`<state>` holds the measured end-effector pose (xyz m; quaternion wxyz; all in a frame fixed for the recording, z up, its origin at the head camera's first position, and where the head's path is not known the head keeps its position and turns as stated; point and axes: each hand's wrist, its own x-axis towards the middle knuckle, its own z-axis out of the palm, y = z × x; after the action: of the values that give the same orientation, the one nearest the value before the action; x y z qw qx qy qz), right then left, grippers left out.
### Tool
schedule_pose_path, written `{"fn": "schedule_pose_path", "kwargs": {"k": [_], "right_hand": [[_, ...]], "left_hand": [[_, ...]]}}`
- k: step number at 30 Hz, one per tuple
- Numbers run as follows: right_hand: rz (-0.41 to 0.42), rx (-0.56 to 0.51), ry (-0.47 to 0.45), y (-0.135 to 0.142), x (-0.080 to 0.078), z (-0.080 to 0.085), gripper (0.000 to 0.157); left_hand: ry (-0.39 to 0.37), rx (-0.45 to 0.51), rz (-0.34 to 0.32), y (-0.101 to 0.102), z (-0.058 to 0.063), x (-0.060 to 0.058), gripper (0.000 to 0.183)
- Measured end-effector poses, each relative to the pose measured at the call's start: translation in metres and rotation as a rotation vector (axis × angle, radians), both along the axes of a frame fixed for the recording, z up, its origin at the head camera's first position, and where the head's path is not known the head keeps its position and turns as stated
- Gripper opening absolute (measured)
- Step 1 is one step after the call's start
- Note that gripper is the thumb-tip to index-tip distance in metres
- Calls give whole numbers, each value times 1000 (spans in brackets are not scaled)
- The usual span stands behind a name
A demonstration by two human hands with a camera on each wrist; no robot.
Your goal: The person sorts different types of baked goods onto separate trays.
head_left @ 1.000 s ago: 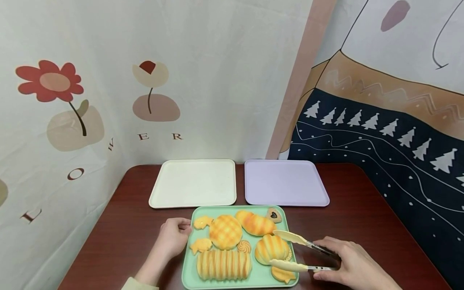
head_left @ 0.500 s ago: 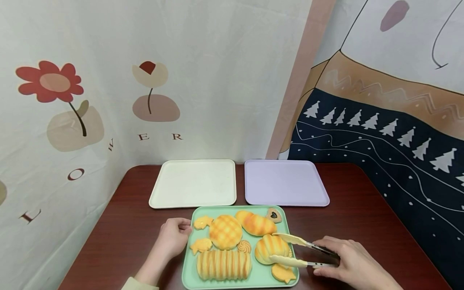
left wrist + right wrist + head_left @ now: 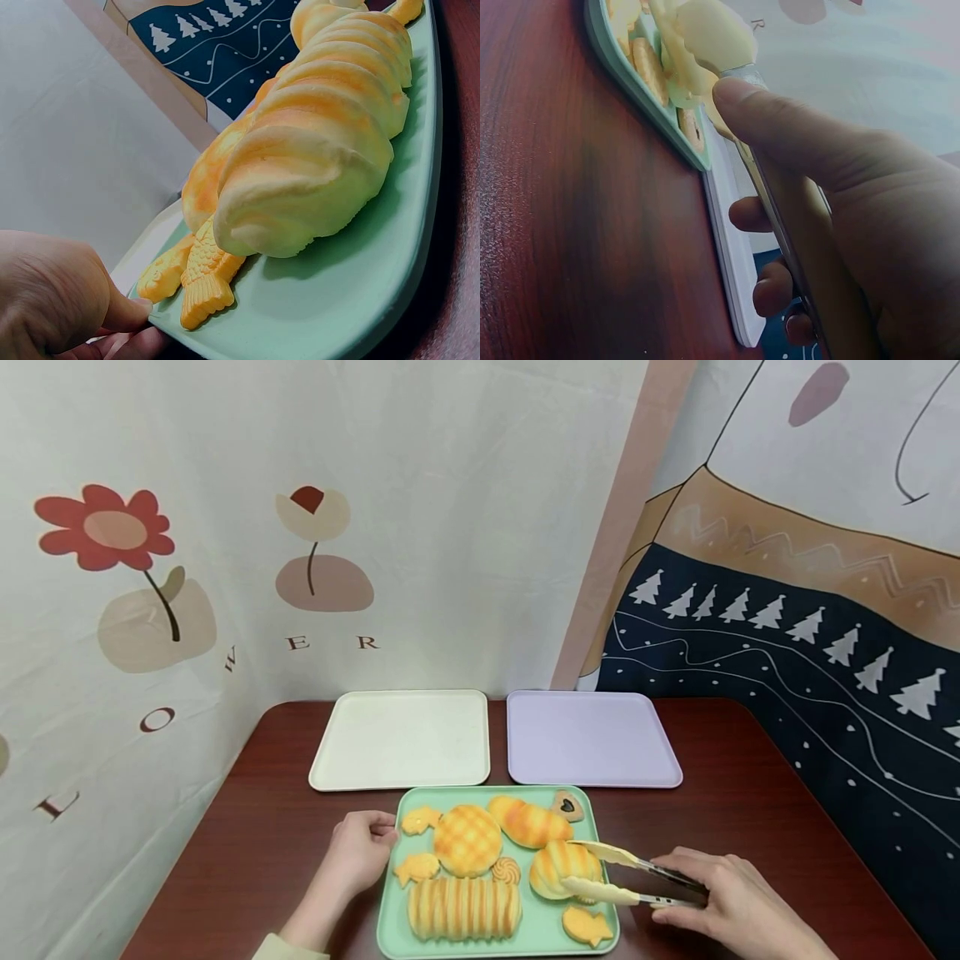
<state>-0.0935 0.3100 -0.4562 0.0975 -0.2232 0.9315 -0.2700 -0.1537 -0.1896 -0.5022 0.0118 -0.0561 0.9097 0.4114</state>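
My left hand [image 3: 360, 852] pinches the left rim of a green tray [image 3: 540, 937]; in the left wrist view the thumb [image 3: 131, 311] lies at the tray's edge. With my right hand [image 3: 731, 897] I grip a pair of tongs [image 3: 603, 891] with cream tips and metal arms. The tips lie on both sides of a round striped bun [image 3: 555, 868] at the tray's right. A cookie under the bun is mostly hidden. Close to it are a fish-shaped cookie [image 3: 587, 927], a croissant-like bread [image 3: 531, 823] and a heart cookie [image 3: 567, 806].
The tray also bears a ridged loaf [image 3: 463, 908], a round checked bun [image 3: 467, 841], a swirl cookie [image 3: 506, 870] and two fish cookies [image 3: 416, 867] at its left. Behind stand a white tray [image 3: 401, 739] and a purple tray [image 3: 592, 739] on the dark red table [image 3: 247, 843].
The tongs have closed in around the round striped bun. The bun has shifted slightly away from me, and the fish cookie at the right now lies apart from it. My left hand stays put.
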Motion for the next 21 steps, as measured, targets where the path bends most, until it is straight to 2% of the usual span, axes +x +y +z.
{"fn": "schedule_pose_path", "kwargs": {"k": [15, 21], "right_hand": [[-38, 0, 128, 0, 3, 5, 43], [-39, -51, 203, -1, 2, 7, 41]], "left_hand": [[15, 8, -3, 0, 2, 1, 14], [12, 6, 0, 0, 0, 0, 15]]}}
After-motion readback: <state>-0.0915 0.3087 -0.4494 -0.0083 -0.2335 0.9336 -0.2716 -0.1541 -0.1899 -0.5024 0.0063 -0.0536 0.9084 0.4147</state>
